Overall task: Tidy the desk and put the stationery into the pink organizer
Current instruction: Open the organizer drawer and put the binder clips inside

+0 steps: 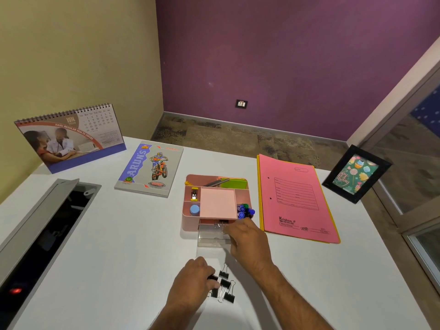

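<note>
Plastic, metal and paper on a matt surface [119, 246]

We see a smooth pink plastic organizer [190, 222], its clear drawer [212, 236], and black binder clips [226, 283] with wire handles.

The organizer [215, 203] stood on the desk [119, 246] just beyond the right grip [247, 241], its drawer [213, 236] beside it; binder clips [225, 285] lay against the left grip [192, 279], nearer.

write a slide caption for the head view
Right hand at the pink organizer's open clear drawer; left hand gathers black binder clips.
</note>
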